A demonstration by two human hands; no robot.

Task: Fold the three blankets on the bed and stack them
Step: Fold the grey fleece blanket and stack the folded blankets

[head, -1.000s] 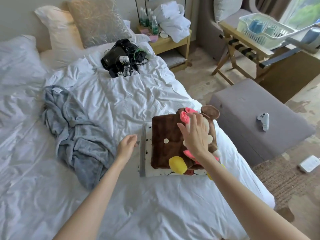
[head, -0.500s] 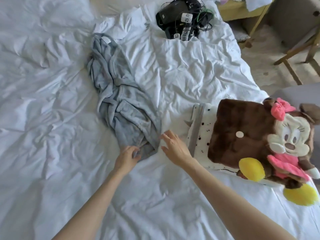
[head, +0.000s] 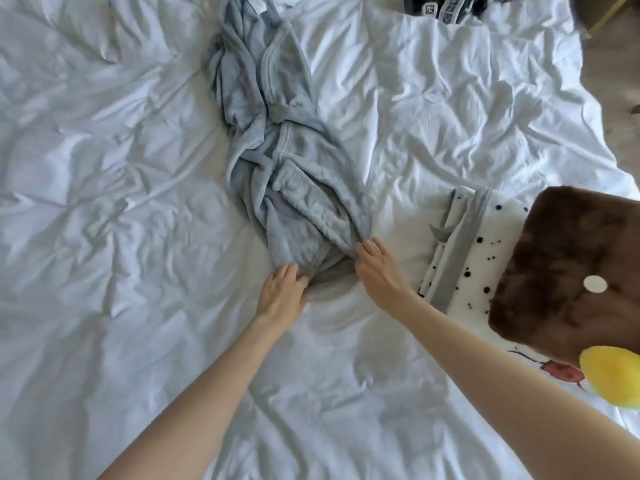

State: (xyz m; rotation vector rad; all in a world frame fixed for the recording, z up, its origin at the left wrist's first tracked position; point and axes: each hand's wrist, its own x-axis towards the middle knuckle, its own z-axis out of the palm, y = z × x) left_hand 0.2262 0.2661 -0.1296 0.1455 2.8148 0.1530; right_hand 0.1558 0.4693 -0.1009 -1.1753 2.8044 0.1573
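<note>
The left hand [head: 282,294] is on the near edge of the gray blanket [head: 294,174]. Its fingers curl shut around a bunch of the soft cloth. The right hand [head: 375,268] is just beside it, at the near right corner of the same blanket. Its fingers pinch the edge there, but the tips are tucked under the cloth, so how tight they hold is hard to see. Both bare arms reach out from the bottom of the view.

The gray blanket lies in a long, crumpled heap in the middle of the bed [head: 104,202]. It runs away from the hands to the top edge. It looks fluffy, with thick folds and a stitched hem. The bed sheet is white and full of wrinkles.

To the right lies a folded white blanket [head: 474,258] with black dots and a gray band. On top of it sits a folded brown blanket [head: 568,268], fuzzy, with a small white dot and a round yellow part. The right edge cuts it off. At the top, some black things [head: 446,5] are mostly cut off too.
</note>
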